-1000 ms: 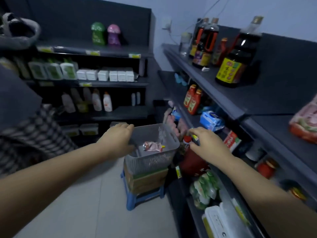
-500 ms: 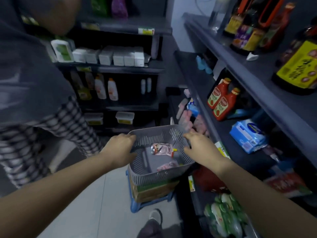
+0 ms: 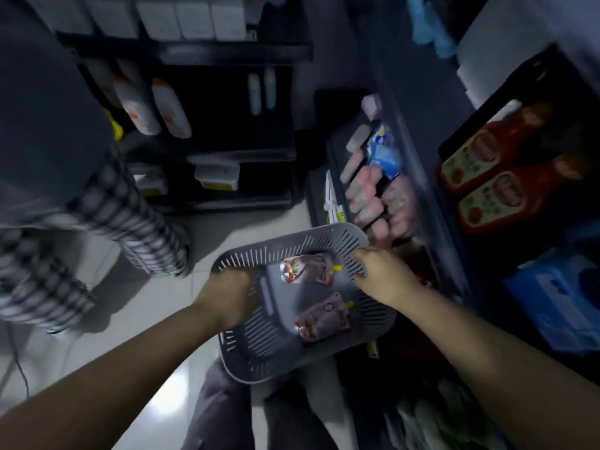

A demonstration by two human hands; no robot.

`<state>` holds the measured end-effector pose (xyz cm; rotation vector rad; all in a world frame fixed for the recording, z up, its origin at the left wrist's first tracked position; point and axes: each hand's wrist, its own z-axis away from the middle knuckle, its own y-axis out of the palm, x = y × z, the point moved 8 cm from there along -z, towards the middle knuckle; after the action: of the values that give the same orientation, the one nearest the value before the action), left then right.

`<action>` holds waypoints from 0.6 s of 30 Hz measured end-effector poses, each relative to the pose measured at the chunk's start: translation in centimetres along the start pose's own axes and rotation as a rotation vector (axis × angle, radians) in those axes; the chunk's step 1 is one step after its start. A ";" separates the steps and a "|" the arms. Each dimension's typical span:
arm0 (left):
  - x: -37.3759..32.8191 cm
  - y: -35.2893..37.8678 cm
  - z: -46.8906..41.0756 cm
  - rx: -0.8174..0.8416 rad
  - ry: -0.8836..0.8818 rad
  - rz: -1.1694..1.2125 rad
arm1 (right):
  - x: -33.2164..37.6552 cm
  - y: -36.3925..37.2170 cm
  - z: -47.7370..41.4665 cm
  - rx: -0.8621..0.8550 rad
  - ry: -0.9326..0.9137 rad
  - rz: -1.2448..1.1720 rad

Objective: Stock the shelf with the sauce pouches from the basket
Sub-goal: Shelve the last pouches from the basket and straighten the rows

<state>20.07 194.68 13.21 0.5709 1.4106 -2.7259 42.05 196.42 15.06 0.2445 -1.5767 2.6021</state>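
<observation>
Straight down into the grey basket (image 3: 292,238): 2 sauce pouches lie flat inside, the upper pouch (image 3: 306,267) and the lower pouch (image 3: 323,319), yellow spouts pointing right. The left hand (image 3: 227,297) grips the left rim. The right hand (image 3: 383,274) curls over the right rim, just beside the upper spout. The shelf (image 3: 418,164) with pink packs (image 3: 373,196) stands just beyond.

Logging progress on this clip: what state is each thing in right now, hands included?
basket: held at both sides, two pouches inside.
upper sauce pouch: lying in the basket, yellow cap on.
lower sauce pouch: lying in the basket, yellow cap on.
left hand: grips the basket's left rim.
right hand: grips the basket's right rim.
</observation>
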 end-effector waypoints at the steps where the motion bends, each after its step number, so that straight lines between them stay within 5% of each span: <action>1: 0.2 0.5 -1.2 0.032 0.001 0.006 | -0.4 1.1 -0.9 0.018 0.021 -0.025; 12: 3.5 11.1 -13.4 0.251 -0.134 0.269 | -5.9 17.8 -4.7 0.332 0.464 -0.415; 18: 4.7 15.9 -18.7 0.211 -0.349 0.778 | -8.0 26.4 -5.2 0.395 0.752 -0.749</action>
<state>24.39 200.81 -10.65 0.4797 0.6322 -2.1890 45.26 188.89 -11.78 -0.1077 -0.5583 1.9951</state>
